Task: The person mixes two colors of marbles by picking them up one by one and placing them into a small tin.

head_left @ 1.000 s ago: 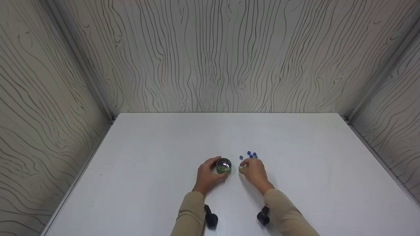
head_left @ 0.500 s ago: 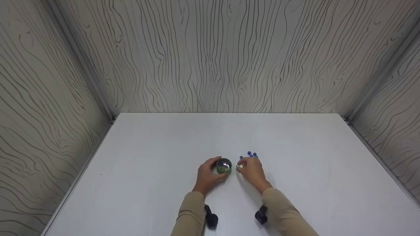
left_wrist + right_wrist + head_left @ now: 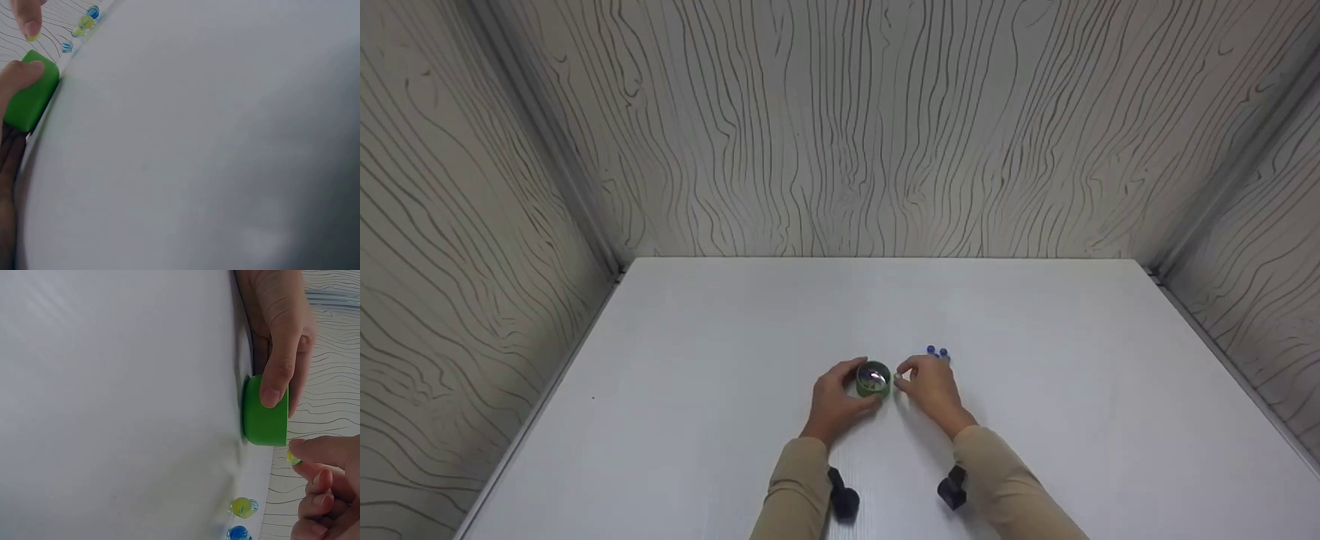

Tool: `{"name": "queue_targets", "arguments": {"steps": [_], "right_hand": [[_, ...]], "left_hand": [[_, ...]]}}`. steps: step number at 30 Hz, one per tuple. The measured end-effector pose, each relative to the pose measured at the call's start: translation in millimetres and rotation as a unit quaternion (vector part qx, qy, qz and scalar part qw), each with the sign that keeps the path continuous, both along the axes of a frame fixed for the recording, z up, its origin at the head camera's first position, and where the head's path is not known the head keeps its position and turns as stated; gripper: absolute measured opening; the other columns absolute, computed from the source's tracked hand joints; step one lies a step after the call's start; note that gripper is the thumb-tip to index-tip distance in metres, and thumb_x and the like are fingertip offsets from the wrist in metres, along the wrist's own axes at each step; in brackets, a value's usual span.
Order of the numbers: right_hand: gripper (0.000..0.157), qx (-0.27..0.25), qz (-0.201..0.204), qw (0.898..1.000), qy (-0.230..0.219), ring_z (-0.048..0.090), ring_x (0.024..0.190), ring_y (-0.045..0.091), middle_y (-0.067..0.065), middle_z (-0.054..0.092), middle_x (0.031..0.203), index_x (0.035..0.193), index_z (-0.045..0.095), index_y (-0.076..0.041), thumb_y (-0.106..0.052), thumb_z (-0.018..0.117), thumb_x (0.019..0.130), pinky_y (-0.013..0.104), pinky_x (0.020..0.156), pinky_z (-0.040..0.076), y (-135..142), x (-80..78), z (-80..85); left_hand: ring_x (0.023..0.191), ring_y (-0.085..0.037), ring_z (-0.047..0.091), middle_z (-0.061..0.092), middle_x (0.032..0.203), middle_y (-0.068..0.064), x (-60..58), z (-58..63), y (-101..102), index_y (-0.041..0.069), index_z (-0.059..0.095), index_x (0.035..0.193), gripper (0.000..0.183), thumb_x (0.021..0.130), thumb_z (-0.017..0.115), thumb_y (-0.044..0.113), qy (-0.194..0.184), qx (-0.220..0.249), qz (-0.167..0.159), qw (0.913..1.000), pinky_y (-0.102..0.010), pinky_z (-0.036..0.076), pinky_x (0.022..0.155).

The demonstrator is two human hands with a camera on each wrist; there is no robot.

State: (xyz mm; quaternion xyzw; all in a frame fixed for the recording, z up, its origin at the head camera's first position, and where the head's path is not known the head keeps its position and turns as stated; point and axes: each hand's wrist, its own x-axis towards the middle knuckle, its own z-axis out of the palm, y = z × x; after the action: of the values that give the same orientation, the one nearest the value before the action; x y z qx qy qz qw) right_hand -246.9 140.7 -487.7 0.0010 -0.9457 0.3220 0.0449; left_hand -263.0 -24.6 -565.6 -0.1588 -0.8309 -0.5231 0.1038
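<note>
My left hand (image 3: 834, 405) grips a small round green cup (image 3: 874, 391), which stands on the white table. Its thumb lies along the cup's near side in the right wrist view, the fingers round the far side. Something shiny shows inside the cup from above. Between thumb and forefinger, my right hand (image 3: 934, 391) pinches a yellowish glass marble (image 3: 293, 458), just beside the cup's rim. Other marbles, blue (image 3: 239, 532) and yellow (image 3: 242, 507), lie on the table past the right hand, which partly hides them in the head view.
The white table (image 3: 720, 322) meets a wood-grain patterned wall (image 3: 840, 135) at the back, with similar panels on both sides. Dark wrist cameras (image 3: 846, 504) sit by the beige sleeves (image 3: 795, 480).
My right hand has moved left and slightly away from me, bringing the pinched marble close to the cup's rim. The left hand and cup have stayed in place.
</note>
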Motion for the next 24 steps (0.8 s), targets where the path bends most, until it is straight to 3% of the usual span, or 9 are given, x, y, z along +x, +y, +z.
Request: {"name": "queue_targets", "arguments": {"steps": [4, 15, 24], "right_hand": [[0.013, -0.006, 0.003, 1.0, 0.007, 0.046, 0.065, 0.011, 0.004, 0.059, 0.069, 0.089, 0.073, 0.0, -0.007, 0.075, 0.078, 0.02, 0.055, 0.037, -2, -1.2, 0.2], [0.012, -0.006, 0.012, 1.0, 0.025, 0.045, 0.064, 0.01, 0.004, 0.059, 0.066, 0.087, 0.074, 0.0, -0.006, 0.075, 0.077, 0.019, 0.055, 0.035, -7, -2.5, -0.1], [0.013, -0.013, 0.012, 1.0, 0.012, 0.045, 0.064, 0.011, 0.005, 0.059, 0.069, 0.089, 0.073, 0.0, -0.006, 0.074, 0.078, 0.019, 0.054, 0.033, -11, -2.2, -0.8]], "left_hand": [[0.117, -0.025, 0.064, 0.068, 0.122, -0.009, -0.6, 0.0, 0, 0.006, 0.061, 0.125, 0.059, 0.072, 0.082, 0.021, 0.014, -0.004, 0.002, 0.9999, -0.036, 0.051, 0.105], [0.118, -0.025, 0.064, 0.068, 0.123, -0.01, -0.6, 0.5, 1, 0.006, 0.061, 0.126, 0.059, 0.073, 0.082, 0.023, 0.009, -0.009, 0.002, 0.9999, -0.035, 0.051, 0.107], [0.118, -0.025, 0.063, 0.068, 0.124, -0.009, 0.0, 0.9, 1, 0.006, 0.061, 0.126, 0.06, 0.073, 0.082, 0.024, 0.005, -0.01, 0.005, 0.9999, -0.036, 0.05, 0.107]]}}
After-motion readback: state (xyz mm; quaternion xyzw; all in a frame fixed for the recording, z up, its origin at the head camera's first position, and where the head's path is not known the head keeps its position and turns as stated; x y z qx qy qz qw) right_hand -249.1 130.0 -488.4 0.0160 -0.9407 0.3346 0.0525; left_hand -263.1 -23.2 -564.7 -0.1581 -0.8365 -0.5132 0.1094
